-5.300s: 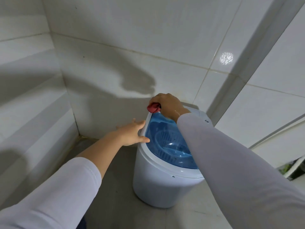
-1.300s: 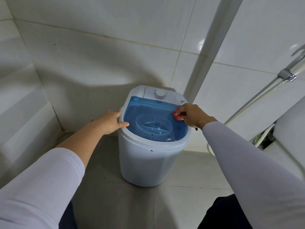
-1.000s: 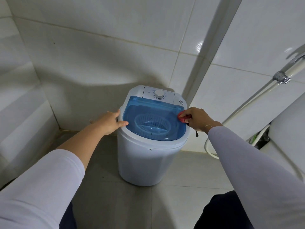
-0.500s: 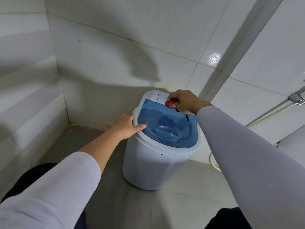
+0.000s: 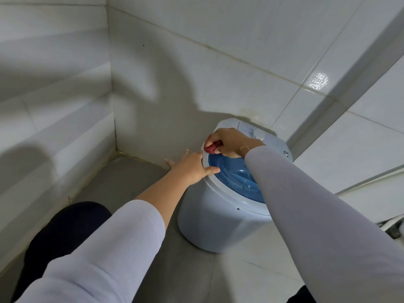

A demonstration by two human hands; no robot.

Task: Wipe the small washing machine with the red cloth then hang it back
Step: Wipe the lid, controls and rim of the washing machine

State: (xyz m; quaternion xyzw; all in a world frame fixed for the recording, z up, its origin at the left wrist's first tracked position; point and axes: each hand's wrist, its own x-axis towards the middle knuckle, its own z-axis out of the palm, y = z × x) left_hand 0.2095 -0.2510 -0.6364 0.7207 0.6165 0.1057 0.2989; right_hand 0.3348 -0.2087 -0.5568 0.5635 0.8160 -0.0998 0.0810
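Observation:
The small white washing machine [image 5: 218, 219] stands on the floor against the tiled wall, with a see-through blue lid [image 5: 234, 173] and a control panel with a dial at its back. My right hand [image 5: 229, 141] is closed on the bunched red cloth [image 5: 213, 147] and presses it on the rim at the lid's back left corner. My left hand [image 5: 192, 169] rests flat on the machine's left rim, fingers spread down its side and thumb on top. My right sleeve covers the lid's right part.
White tiled walls meet in a corner [image 5: 113, 119] to the left of the machine. The floor [image 5: 131, 182] is grey tile. A boxed-in wall column [image 5: 341, 84] rises behind the machine. A hose or pipe end [image 5: 393, 226] shows at the right edge. My dark-clad knee [image 5: 65, 232] is at lower left.
My right hand has slid the red cloth from the lid's right edge across the back to its back left corner. My left hand has stayed on the left rim. The view has swung right.

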